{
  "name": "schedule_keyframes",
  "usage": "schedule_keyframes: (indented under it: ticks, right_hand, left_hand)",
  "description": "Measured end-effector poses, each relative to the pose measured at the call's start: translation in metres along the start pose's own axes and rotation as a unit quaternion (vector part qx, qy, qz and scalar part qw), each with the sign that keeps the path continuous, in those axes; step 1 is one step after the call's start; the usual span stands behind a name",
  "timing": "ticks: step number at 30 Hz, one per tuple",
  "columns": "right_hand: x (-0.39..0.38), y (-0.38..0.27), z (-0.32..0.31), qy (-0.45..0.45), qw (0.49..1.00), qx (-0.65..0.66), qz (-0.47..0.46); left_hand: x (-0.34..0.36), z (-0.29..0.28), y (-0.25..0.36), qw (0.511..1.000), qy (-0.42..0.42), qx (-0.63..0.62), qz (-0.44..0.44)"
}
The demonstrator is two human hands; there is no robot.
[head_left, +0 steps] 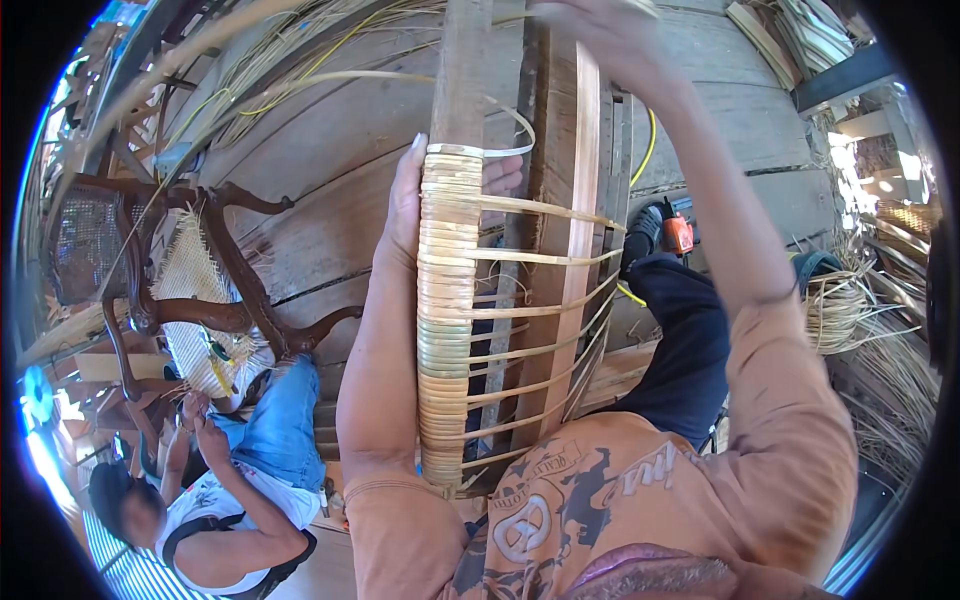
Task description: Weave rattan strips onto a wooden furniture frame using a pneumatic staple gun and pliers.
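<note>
A long wooden board (462,70) runs up the middle, its lower part wrapped in close turns of pale cane strip (448,290). My left hand (404,190) grips it near the topmost turn, thumb along the left edge and fingertips showing past the right edge. There a loose end of strip makes a loop (528,130) to the right of the board. Several spaced cane strands (540,307) stretch from the wrapped part toward a second wooden rail (583,200). At the top edge my right hand (600,30) is raised and smeared by motion; its fingers cannot be made out.
On the left a co-worker (225,500) sits by a dark carved chair frame (240,260) with woven cane. Long loose strips (290,75) lie at the upper left. Bundled fibres (860,310) stand at the right. An orange object (679,235) is by my foot.
</note>
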State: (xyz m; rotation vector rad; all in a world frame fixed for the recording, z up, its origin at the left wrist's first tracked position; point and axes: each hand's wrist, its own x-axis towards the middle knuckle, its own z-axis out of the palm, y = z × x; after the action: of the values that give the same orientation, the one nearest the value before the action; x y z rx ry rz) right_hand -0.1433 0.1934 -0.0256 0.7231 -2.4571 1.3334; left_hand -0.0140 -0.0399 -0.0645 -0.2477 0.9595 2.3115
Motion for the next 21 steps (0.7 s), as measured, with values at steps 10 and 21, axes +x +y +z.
schedule_keyframes:
  ticks: [10,21]
  right_hand:
    - [-0.123,0.069,0.042,0.009,0.660,0.638,0.398]
    - [-0.045,0.027,0.018,0.118,0.983,-0.135,-0.030]
  left_hand:
    - [0.006,-0.009,-0.003,0.999,-0.027,-0.011,-0.019]
    - [0.007,-0.014,-0.007,0.999,-0.042,-0.008,-0.014]
